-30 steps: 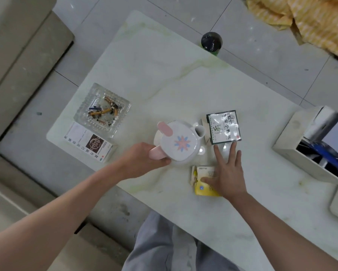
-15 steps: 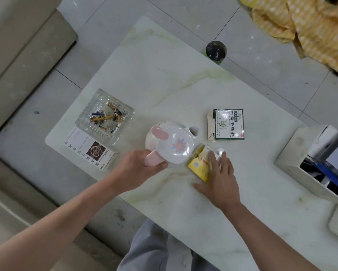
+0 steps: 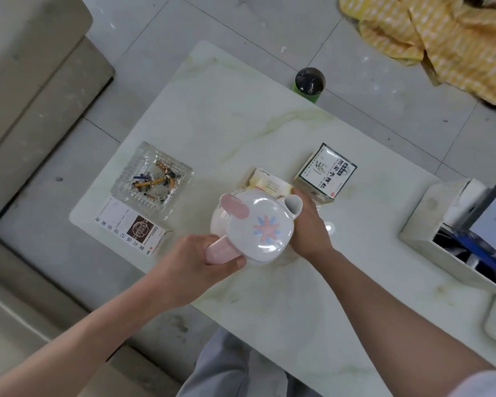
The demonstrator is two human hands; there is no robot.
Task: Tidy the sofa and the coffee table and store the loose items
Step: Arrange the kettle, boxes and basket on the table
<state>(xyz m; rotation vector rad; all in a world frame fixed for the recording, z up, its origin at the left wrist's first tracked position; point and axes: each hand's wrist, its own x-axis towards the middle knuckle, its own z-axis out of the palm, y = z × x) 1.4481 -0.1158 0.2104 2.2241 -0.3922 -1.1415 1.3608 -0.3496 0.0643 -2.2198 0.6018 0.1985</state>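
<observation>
Left hand (image 3: pixel 195 260) clamped on kettle (image 3: pixel 255 224) handle at 7 o'clock. Right hand (image 3: pixel 308 224) at 3 o'clock, gripping yellow box (image 3: pixel 269 183); fingers hidden behind kettle.

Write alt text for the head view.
A left hand grips the pink handle of a white kettle over a marble coffee table, while the right hand reaches beside it toward a yellow box. A glass ashtray sits nearby.

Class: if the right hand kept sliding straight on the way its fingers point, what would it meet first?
Probably the yellow-and-white box just past the right hand, behind the kettle; depth is unclear.
</observation>
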